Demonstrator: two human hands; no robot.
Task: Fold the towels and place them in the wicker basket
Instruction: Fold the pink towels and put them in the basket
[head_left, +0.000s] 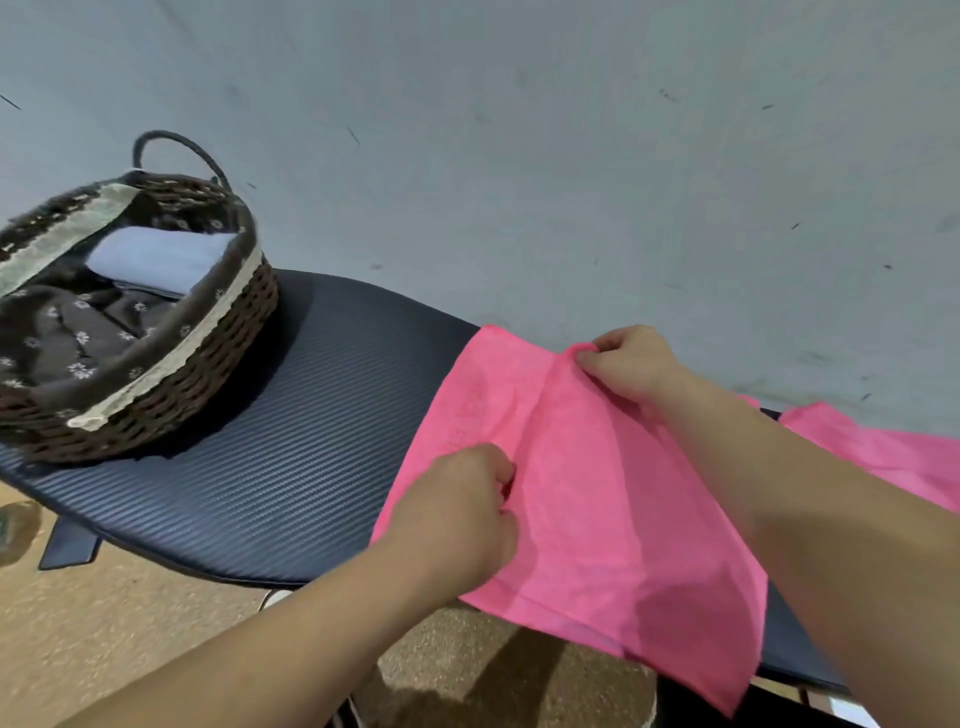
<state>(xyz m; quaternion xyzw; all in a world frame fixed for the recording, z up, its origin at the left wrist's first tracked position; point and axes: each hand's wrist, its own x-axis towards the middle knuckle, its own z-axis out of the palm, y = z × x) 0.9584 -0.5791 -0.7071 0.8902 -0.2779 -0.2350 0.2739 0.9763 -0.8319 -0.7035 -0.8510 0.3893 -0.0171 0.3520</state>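
Observation:
A pink towel (587, 493) lies across the dark ribbed bench (291, 457), its near edge hanging over the front. My left hand (462, 509) pinches the cloth at its near left part. My right hand (628, 364) grips a raised fold at the towel's far edge. The brown wicker basket (208, 374) stands at the bench's left end, lined with dark flowered fabric and trimmed in pale lace. A folded light blue towel (156, 254) rests inside it against the far wall.
More pink cloth (883, 452) lies on the bench to the right, behind my right forearm. A grey wall (519, 156) rises directly behind the bench. Speckled tan floor (130, 613) shows below the front edge.

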